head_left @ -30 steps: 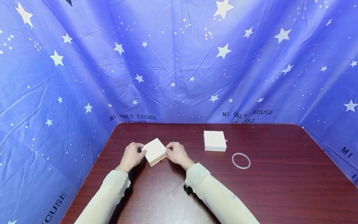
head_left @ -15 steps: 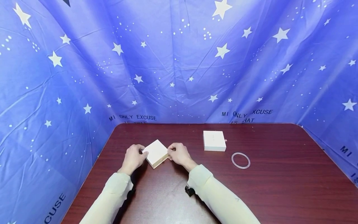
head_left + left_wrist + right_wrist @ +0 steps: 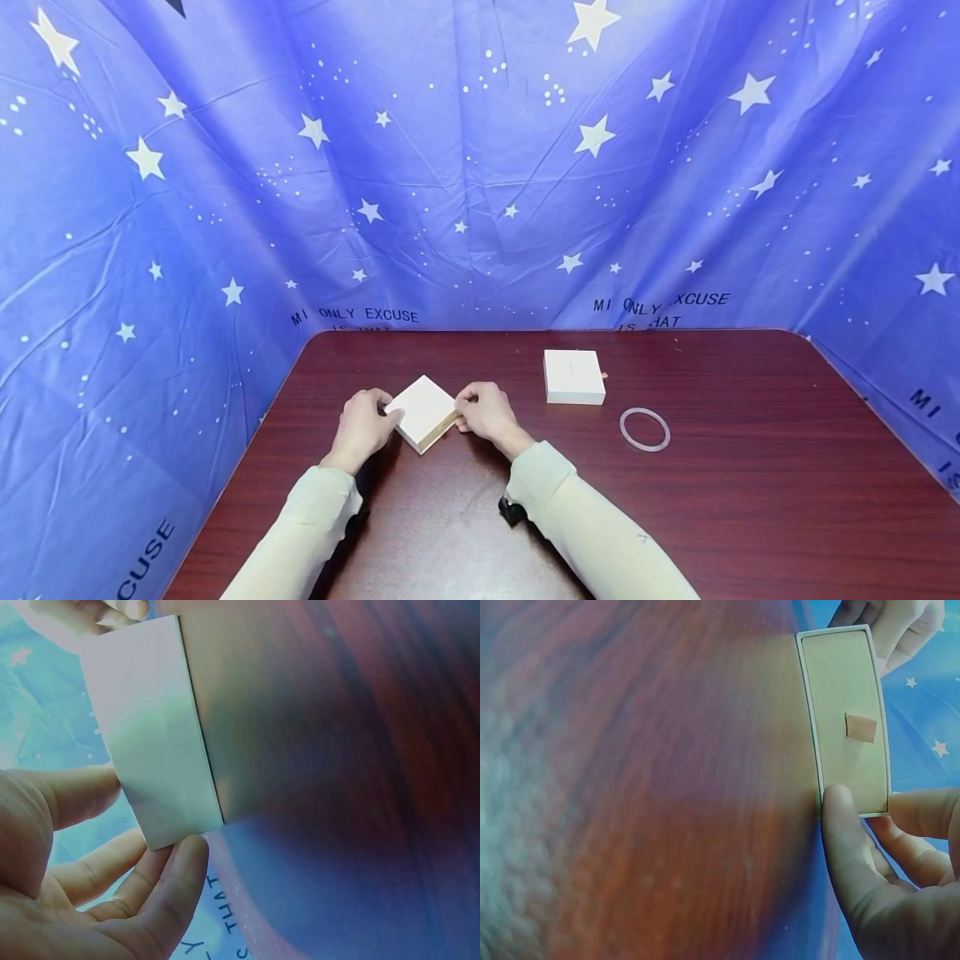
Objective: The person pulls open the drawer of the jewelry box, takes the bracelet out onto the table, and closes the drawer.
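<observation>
A small white box (image 3: 422, 410) is held by both hands just above or on the table; I cannot tell whether it touches. My left hand (image 3: 362, 427) grips its left corner, thumb on one side and fingers on another, also seen in the left wrist view. At the opposite corner my right hand (image 3: 491, 415) holds it between thumb and fingers. In the right wrist view, one side of the box shows a cream inner drawer front (image 3: 836, 682) inside a white sleeve. A tan pull tab (image 3: 862, 728) sticks out of that front. The drawer looks flush with the sleeve.
A second white box (image 3: 573, 377) with a small pink tab stands on the dark red-brown table (image 3: 720, 500), right of the hands. In front of it lies a pale ring (image 3: 645, 430). A blue star-printed curtain (image 3: 465, 167) surrounds the table's back and sides.
The held box and both hands have shifted slightly to the right and toward me. Both hands keep their hold, and the other box and the ring stay in place.
</observation>
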Tool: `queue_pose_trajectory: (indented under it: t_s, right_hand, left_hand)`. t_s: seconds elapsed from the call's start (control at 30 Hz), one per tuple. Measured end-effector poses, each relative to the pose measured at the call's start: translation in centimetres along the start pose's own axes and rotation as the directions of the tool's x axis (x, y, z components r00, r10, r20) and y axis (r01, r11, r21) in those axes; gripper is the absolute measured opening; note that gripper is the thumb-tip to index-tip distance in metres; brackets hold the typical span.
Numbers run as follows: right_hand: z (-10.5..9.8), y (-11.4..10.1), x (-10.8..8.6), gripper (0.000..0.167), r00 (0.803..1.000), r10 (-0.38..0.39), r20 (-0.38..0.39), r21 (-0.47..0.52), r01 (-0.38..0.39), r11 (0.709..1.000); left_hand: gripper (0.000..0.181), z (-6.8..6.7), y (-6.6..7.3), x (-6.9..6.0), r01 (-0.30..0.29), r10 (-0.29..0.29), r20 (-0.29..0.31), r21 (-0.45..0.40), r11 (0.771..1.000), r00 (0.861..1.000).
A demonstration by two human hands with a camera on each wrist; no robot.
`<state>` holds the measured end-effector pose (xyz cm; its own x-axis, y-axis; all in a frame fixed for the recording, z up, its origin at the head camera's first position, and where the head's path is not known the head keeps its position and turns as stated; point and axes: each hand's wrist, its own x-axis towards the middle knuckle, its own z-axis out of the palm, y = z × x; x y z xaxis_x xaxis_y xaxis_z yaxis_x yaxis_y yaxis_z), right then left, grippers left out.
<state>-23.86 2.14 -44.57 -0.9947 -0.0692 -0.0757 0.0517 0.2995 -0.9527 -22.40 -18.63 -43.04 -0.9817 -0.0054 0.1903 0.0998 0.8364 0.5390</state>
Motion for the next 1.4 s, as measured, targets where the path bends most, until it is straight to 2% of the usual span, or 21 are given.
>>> queue_pose_trajectory:
  t_s: [0.4, 0.6, 0.93, 1.4]
  right_hand:
    - [-0.5, 0.1, -0.2, 0.012, 0.998, 0.042, -0.054, 0.051, -0.039, 0.998]
    - [-0.9, 0.2, -0.2, 0.011, 0.996, 0.072, -0.059, 0.1, -0.066, 0.993]
    - [-1.3, 0.7, -0.1, 0.01, 0.995, 0.088, -0.051, 0.174, -0.078, 0.982]
    - [-1.7, 1.0, -0.4, 0.011, 0.997, 0.068, -0.027, 0.196, -0.061, 0.979]
  left_hand:
    - [0.022, 0.3, 0.6, -0.4, 0.0, 0.0, -0.002, 0.012, 1.0, 1.0]
    - [0.022, 0.4, 1.1, -0.6, -0.003, 0.003, 0.023, 0.011, 1.0, 1.0]
    - [0.021, 0.2, 1.4, -0.7, 0.005, -0.005, 0.024, 0.004, 1.0, 1.0]
    - [0.015, 0.0, 1.5, -1.0, 0.087, -0.084, 0.082, -0.029, 0.996, 0.993]
